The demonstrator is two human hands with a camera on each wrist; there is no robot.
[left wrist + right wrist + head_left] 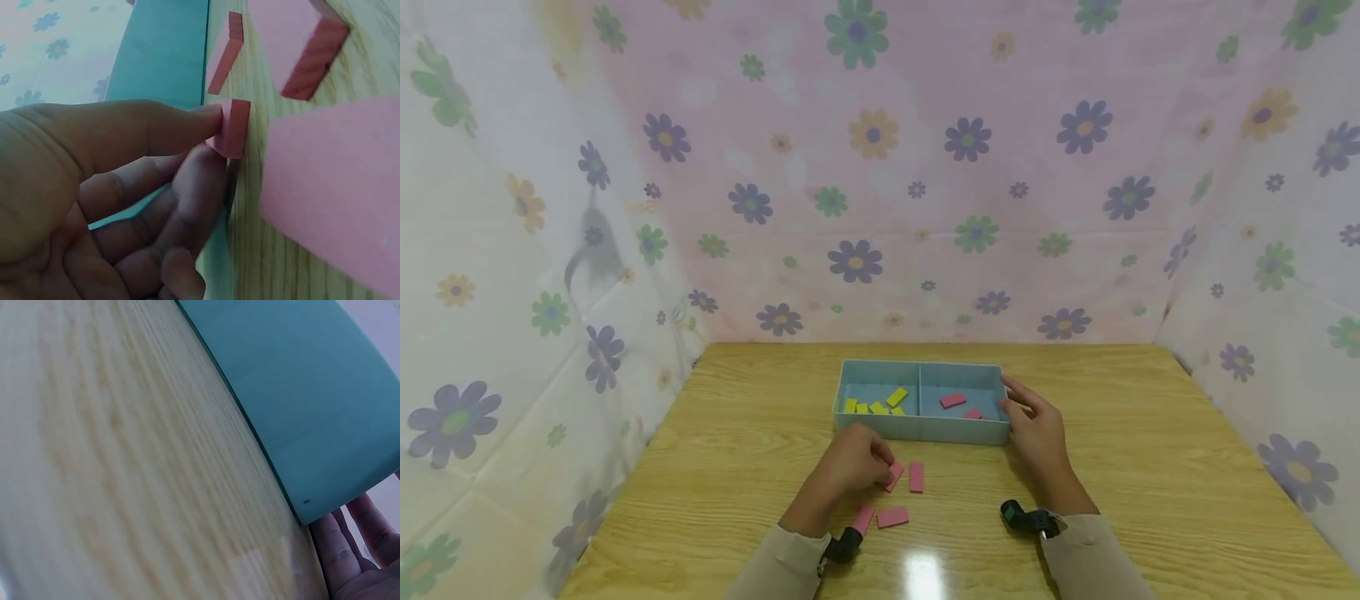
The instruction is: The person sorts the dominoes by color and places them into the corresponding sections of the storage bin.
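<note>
We see the left hand [856, 460] nearly closed, its thumb and a finger pinching a pink block [893, 476] at about seven o'clock from the middle of the blue box [917, 428]; we cannot tell whether that block touches the surface [760, 500]. Near it we count three loose pink blocks [892, 517]: one just beside it at three o'clock, one at six, one at seven by the black wrist camera [844, 547]. At the box's three o'clock end, the right hand [1037, 427] is partly open, its fingers resting against the box. A divider [919, 390] splits the box: we find yellow blocks [897, 397] in the nine o'clock half, two pink pieces [952, 401] in the other
</note>
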